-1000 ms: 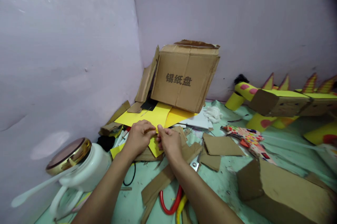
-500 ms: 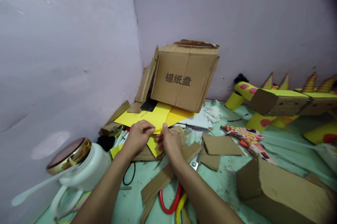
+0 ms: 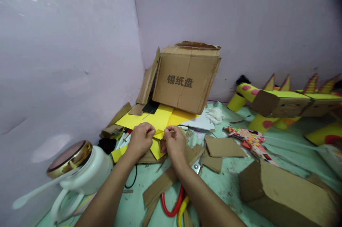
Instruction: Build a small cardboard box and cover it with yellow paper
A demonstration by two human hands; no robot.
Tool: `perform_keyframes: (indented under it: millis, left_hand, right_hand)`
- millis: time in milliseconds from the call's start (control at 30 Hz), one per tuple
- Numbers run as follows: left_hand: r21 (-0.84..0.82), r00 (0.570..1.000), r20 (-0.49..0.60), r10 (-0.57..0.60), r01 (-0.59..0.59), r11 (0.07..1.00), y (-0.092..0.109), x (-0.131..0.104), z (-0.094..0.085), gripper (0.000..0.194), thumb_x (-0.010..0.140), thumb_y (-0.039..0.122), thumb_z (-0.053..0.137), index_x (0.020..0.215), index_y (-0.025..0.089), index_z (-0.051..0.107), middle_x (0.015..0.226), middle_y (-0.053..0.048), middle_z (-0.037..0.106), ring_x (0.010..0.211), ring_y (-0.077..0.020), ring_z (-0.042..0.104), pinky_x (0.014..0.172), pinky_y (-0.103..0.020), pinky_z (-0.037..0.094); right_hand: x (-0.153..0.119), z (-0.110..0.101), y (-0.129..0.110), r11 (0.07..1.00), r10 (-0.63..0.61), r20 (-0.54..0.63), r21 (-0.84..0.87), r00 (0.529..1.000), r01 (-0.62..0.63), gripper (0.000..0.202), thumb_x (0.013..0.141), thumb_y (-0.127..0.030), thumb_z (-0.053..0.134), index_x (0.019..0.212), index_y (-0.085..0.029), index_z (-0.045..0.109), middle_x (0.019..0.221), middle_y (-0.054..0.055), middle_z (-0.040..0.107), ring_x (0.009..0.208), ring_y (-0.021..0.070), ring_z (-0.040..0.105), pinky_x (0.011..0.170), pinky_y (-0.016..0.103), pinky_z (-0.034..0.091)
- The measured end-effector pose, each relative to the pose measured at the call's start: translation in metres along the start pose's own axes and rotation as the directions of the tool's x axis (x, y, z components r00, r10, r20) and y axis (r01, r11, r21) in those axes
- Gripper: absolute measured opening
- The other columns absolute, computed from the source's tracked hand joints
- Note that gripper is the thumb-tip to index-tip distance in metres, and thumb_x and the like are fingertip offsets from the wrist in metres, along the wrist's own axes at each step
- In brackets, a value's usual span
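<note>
Between my two hands is a small folded piece of yellow paper, pinched at either end. My left hand has thumb and forefinger closed at its left end. At the other end, my right hand pinches with thumb and forefinger, its remaining fingers curled. Larger yellow paper sheets lie behind and below the hands, so the small piece's outline is hard to separate from them. Under my right forearm rest scissors with red and yellow handles, partly covered by a cardboard strip.
A printed cardboard box leans tilted against the back wall. At left stands a white mug with a gold-rimmed lid and a spoon. Cardboard scraps and a cardboard block lie right; behind is a spotted yellow paper model.
My hands have drawn slightly apart, and more of the small yellow paper shows between them. The right fingers have shifted a little to the right. Surrounding things stay put.
</note>
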State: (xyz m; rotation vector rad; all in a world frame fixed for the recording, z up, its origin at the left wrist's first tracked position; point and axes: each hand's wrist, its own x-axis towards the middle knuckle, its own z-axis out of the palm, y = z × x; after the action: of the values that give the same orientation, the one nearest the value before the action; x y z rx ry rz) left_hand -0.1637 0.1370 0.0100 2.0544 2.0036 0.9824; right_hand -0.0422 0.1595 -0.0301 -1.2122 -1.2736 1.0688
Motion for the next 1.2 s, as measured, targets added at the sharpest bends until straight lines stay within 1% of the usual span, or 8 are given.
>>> perform_keyframes:
  millis: [167, 300, 400, 567, 733, 900, 1067, 1200]
  left_hand:
    - [0.092, 0.998, -0.038, 0.049, -0.046, 0.995, 0.004, -0.002, 0.003, 0.016, 0.079, 0.015, 0.043, 0.065, 0.019, 0.051, 0.069, -0.003, 0.056, 0.070, -0.0194, 0.051, 0.067, -0.031, 0.036]
    - [0.104, 0.991, -0.115, 0.064, -0.052, 0.993, 0.010, -0.010, -0.003, 0.007, 0.077, 0.023, 0.049, 0.075, 0.018, 0.054, 0.086, -0.008, 0.060, 0.088, -0.0230, 0.053, 0.079, -0.034, 0.036]
    - [0.050, 0.980, -0.159, -0.120, 0.129, 0.990, 0.018, -0.018, -0.004, 0.010, 0.072, 0.029, 0.055, 0.070, 0.019, 0.057, 0.079, -0.007, 0.061, 0.087, -0.0247, 0.053, 0.083, -0.034, 0.033]
    - [-0.092, 0.881, -0.147, -0.450, 0.441, 0.893, 0.029, -0.021, 0.004, 0.031, 0.077, 0.034, 0.051, 0.050, 0.019, 0.052, 0.051, -0.005, 0.053, 0.060, -0.0205, 0.051, 0.062, -0.031, 0.032]
    - [-0.390, 0.713, 0.124, -0.690, 0.674, 0.627, 0.030, -0.012, 0.001, 0.035, 0.081, 0.034, 0.048, 0.051, 0.016, 0.051, 0.045, -0.003, 0.054, 0.035, -0.0107, 0.041, 0.041, -0.024, 0.027]
    - [-0.581, 0.552, 0.457, -0.698, 0.779, 0.236, 0.030, -0.001, -0.009, 0.019, 0.084, 0.023, 0.049, 0.072, 0.010, 0.056, 0.060, -0.007, 0.065, 0.033, -0.0051, 0.042, 0.033, -0.016, 0.028]
    - [-0.656, 0.498, 0.508, -0.703, 0.753, 0.060, 0.029, 0.009, -0.001, 0.015, 0.090, 0.021, 0.048, 0.086, 0.010, 0.057, 0.065, 0.000, 0.059, 0.040, -0.0038, 0.044, 0.035, -0.015, 0.033]
    - [-0.721, 0.494, 0.464, -0.735, 0.692, 0.010, 0.025, 0.012, 0.011, 0.023, 0.089, 0.030, 0.053, 0.105, 0.014, 0.056, 0.094, -0.004, 0.061, 0.072, -0.0122, 0.060, 0.061, -0.028, 0.052]
  right_hand:
    - [0.000, 0.000, -0.001, 0.998, -0.066, 0.058, 0.003, 0.996, 0.066, 0.013, 0.073, -0.027, 0.056, 0.079, -0.021, 0.066, 0.063, 0.000, 0.065, 0.058, 0.0177, 0.059, 0.052, 0.026, 0.045]
    - [0.004, 0.001, -0.004, 0.994, -0.110, 0.064, 0.030, 0.992, 0.108, 0.013, 0.076, -0.028, 0.052, 0.074, -0.020, 0.063, 0.071, 0.001, 0.067, 0.066, 0.0182, 0.060, 0.057, 0.026, 0.045]
    - [0.008, 0.001, -0.005, 0.991, -0.123, 0.035, 0.058, 0.992, 0.121, 0.014, 0.078, -0.029, 0.051, 0.075, -0.020, 0.061, 0.075, 0.002, 0.066, 0.069, 0.0178, 0.059, 0.059, 0.026, 0.045]
    - [0.012, 0.000, -0.005, 0.988, -0.116, -0.008, 0.105, 0.993, 0.116, 0.017, 0.078, -0.034, 0.051, 0.076, -0.020, 0.059, 0.075, 0.001, 0.063, 0.064, 0.0157, 0.057, 0.055, 0.024, 0.043]
    - [0.010, 0.001, -0.006, 0.980, -0.109, 0.000, 0.166, 0.994, 0.107, 0.018, 0.079, -0.037, 0.051, 0.077, -0.020, 0.058, 0.067, -0.002, 0.060, 0.052, 0.0127, 0.052, 0.048, 0.022, 0.039]
    - [0.009, 0.003, -0.009, 0.972, -0.102, -0.001, 0.213, 0.995, 0.099, 0.018, 0.080, -0.037, 0.048, 0.078, -0.020, 0.056, 0.062, -0.004, 0.057, 0.043, 0.0104, 0.046, 0.044, 0.022, 0.037]
    - [0.011, 0.005, -0.011, 0.966, -0.125, -0.008, 0.227, 0.992, 0.123, 0.017, 0.078, -0.035, 0.049, 0.074, -0.020, 0.056, 0.066, -0.002, 0.060, 0.050, 0.0123, 0.051, 0.049, 0.023, 0.040]
    - [0.009, 0.007, -0.014, 0.963, -0.152, 0.024, 0.229, 0.988, 0.142, 0.015, 0.078, -0.032, 0.049, 0.072, -0.020, 0.056, 0.065, -0.001, 0.060, 0.057, 0.0145, 0.055, 0.054, 0.024, 0.043]
